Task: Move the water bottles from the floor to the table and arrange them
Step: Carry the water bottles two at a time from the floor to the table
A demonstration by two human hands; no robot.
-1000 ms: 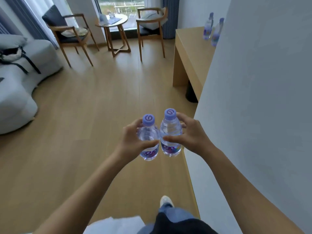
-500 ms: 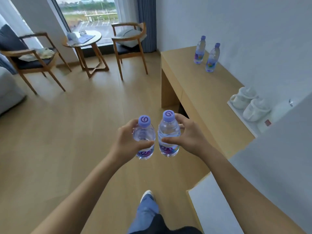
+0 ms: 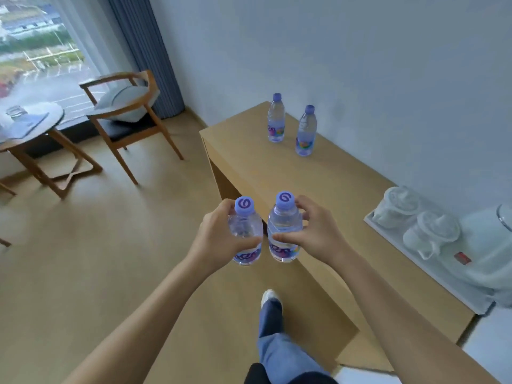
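Note:
I carry two clear water bottles with purple caps, upright and side by side in front of me. My left hand (image 3: pixel 219 236) grips the left bottle (image 3: pixel 246 231) round its body. My right hand (image 3: pixel 313 234) grips the right bottle (image 3: pixel 284 225), thumb across its front. Both bottles hang above the near left edge of the long wooden table (image 3: pixel 318 189). Two more bottles stand on the table's far end by the wall, one at the back (image 3: pixel 276 119) and one a little nearer (image 3: pixel 306 131).
A white tray (image 3: pixel 443 275) with two upturned white cups (image 3: pixel 399 207) and a kettle sits on the table's right part. A wooden chair (image 3: pixel 124 117) and a round side table (image 3: pixel 30 128) stand by the window. My leg and shoe (image 3: pixel 271 300) are below.
I have walked forward past the white wall corner, carrying both bottles. The table and the two standing bottles are much nearer, and the tray with cups has come into view.

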